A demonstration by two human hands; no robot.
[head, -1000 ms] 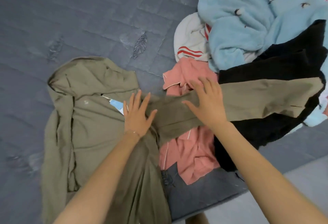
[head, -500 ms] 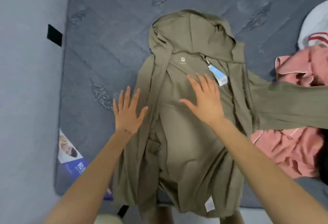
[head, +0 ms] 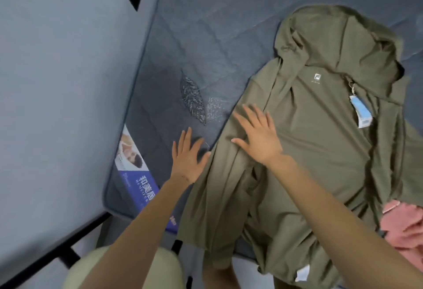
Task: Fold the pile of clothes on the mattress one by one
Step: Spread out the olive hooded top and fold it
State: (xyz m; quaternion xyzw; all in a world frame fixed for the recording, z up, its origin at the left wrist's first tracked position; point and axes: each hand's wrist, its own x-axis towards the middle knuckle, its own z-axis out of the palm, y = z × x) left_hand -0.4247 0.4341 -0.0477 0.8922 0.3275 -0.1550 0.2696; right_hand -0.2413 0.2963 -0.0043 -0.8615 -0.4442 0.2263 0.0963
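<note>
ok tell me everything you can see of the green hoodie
The hoodie is olive green, thin smooth-looking fabric, spread rumpled on the mattress with its hood at the far end and its hem hanging over the near edge. A white logo sits below the hood; a pale blue tag lies beside it. The right hand presses flat on it; the left hand is over the mattress beside its edge.

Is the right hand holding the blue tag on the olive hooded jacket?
No, the right hand lies flat with straight fingers on the olive hooded jacket, well apart from the blue tag.
</note>
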